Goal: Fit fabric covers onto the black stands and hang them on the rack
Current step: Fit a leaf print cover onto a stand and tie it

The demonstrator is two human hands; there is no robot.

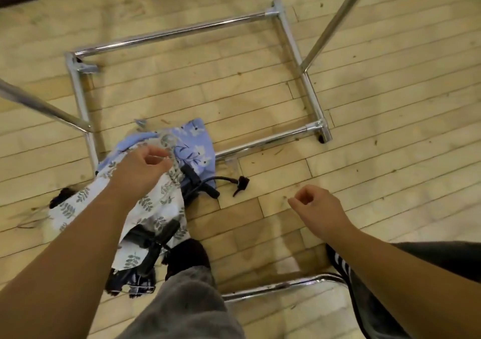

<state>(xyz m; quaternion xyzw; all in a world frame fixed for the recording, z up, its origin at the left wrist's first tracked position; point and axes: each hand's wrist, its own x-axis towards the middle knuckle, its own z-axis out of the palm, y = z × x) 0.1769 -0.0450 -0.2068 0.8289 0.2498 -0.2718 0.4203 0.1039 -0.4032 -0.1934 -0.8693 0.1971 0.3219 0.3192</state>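
Nearest, by a grey-trousered leg (182, 307) and dark slipper (187, 255), the white leaf-print fabric cover (156, 208) lies heaped on the pale wooden plank floor (364, 156). A black stand (158, 237) shows partly through its near folds, long axis running from near-left to far-right.

The left grip (145, 166) is closed on the gathered hem of this cover, pinching it up above the heap; the stand lies just near of and below it. The right grip (315, 203) hovers well apart to the right, fingers loosely curled, holding nothing.

Just beyond the left grip lies a blue floral fabric cover (195, 138) over a second black stand (200, 185), whose thin arm trails right along the floor.

Farthest, the chrome tubular rack base (169, 32) frames the floor; nothing is seen hung on it.

Judgement: the fitting turns on opening the hem and drawing it along the stand's axis; the free right grip is best placed to take the stand's end.
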